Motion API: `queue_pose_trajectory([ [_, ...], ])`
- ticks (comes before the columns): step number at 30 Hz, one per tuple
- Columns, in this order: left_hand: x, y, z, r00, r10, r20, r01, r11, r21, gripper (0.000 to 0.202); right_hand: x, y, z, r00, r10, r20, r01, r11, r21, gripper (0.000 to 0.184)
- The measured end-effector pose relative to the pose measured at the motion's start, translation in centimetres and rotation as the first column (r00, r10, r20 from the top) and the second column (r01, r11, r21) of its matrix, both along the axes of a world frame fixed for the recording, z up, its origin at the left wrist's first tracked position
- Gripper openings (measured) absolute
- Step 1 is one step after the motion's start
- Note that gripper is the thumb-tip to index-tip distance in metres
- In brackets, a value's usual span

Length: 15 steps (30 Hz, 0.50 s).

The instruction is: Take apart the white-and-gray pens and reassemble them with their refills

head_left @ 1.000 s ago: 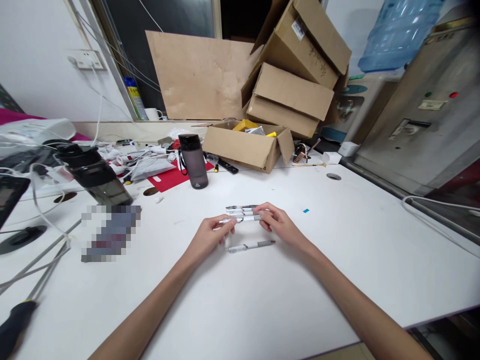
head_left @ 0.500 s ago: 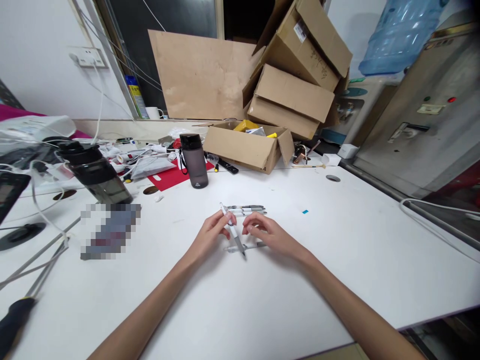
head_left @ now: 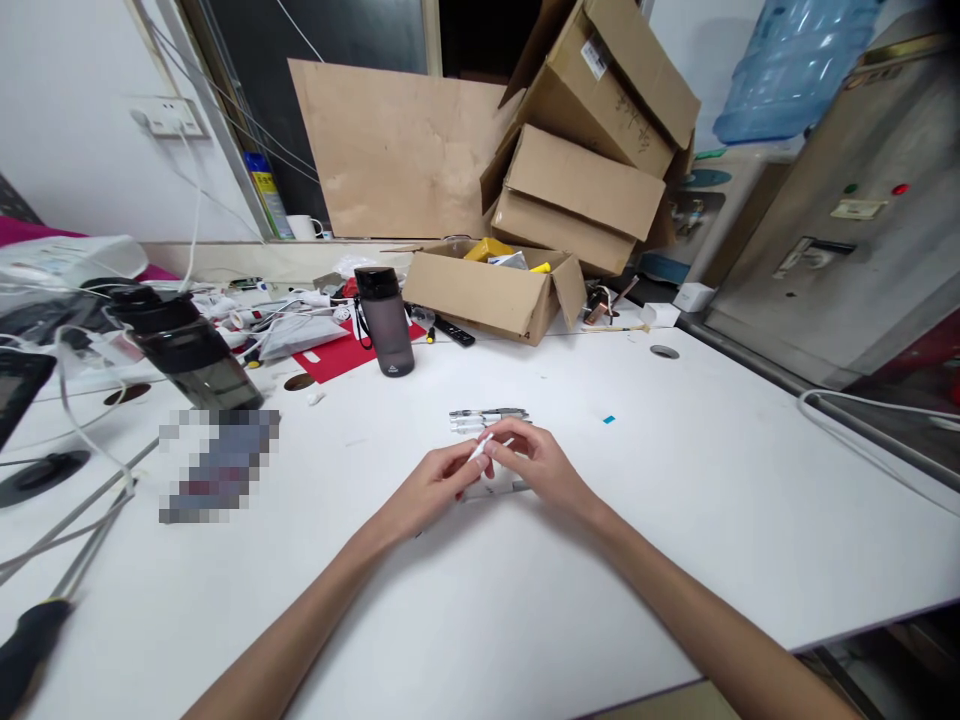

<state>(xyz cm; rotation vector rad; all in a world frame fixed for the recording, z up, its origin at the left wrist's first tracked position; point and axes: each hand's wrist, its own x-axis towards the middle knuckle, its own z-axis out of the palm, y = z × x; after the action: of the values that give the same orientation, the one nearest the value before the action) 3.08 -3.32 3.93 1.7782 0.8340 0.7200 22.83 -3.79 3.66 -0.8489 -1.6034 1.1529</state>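
A white pen [head_left: 480,449] is held in my left hand [head_left: 431,487], slanting so that one end points up toward the right. Most of its length is hidden behind the fingers. My right hand [head_left: 546,462] has its thumb and fingertips closed around the pen's upper end, close against the left fingertips. Just beyond both hands, several pens [head_left: 491,412] with grey and white barrels lie side by side on the white table [head_left: 480,610]. Another pen with a grey grip [head_left: 519,486] lies under my hands, partly covered.
A dark tumbler [head_left: 388,335] stands behind the pens, beside a red sheet [head_left: 322,365]. To the left are another bottle [head_left: 195,350], a blurred-out flat object [head_left: 225,465] and cables. An open cardboard box [head_left: 480,292] sits at the back. A small blue piece [head_left: 609,420] lies right.
My left hand has turned the pen, so its grey tip no longer points down toward me between the hands. My right hand has moved left and taken the pen's end.
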Motion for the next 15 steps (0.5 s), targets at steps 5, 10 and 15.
queue_pose_trajectory([
  [5,-0.6,0.2,0.2,0.995,-0.015,-0.101,0.02,0.999,0.044,0.037,0.9,0.9,0.3,0.965,-0.186,-0.185,0.192,0.981,0.012,0.02],
  [10,-0.9,0.6,0.0,0.988,0.016,-0.153,0.004,0.992,0.127,0.037,2.1,1.4,0.8,0.855,-0.297,-0.425,0.274,0.955,-0.115,0.021],
  [15,-1.5,1.1,-0.3,0.978,0.122,-0.167,-0.098,0.984,0.148,0.036,2.8,1.8,1.7,0.707,-0.312,-0.634,0.221,0.95,-0.221,0.019],
])
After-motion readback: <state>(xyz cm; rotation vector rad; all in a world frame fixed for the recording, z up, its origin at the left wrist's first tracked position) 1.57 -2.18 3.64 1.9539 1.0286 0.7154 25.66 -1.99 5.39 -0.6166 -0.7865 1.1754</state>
